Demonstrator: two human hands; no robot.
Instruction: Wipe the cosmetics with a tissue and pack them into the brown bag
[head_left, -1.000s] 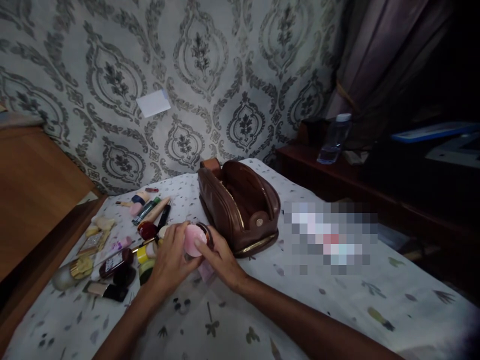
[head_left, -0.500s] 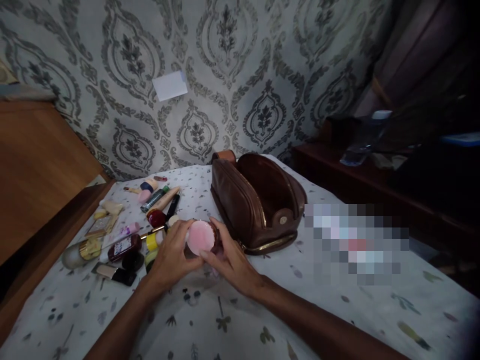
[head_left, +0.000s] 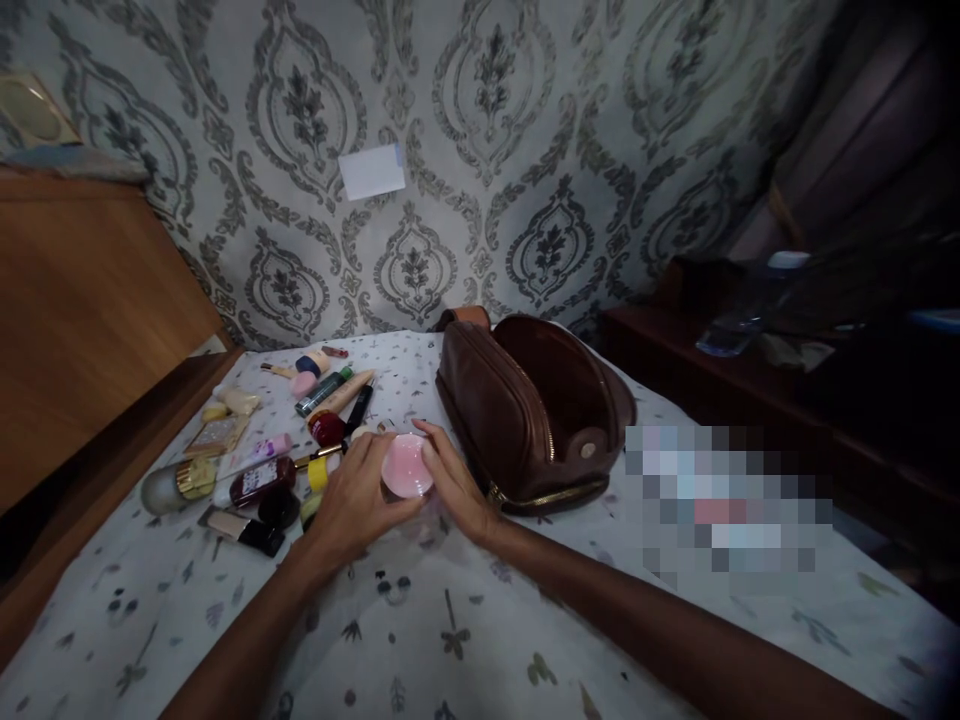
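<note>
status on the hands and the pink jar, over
Left hand and right hand both grip the pink jar. Open brown pouch close on its right. Cosmetics scattered left.

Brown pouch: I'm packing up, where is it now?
Head view, centre: the pouch lies open on the printed cloth, just right of the pink jar held by the left hand and right hand.

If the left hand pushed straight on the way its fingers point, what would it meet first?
The left hand touches the pink jar; beyond that, probably the brown pouch, though depth is unclear.
</note>
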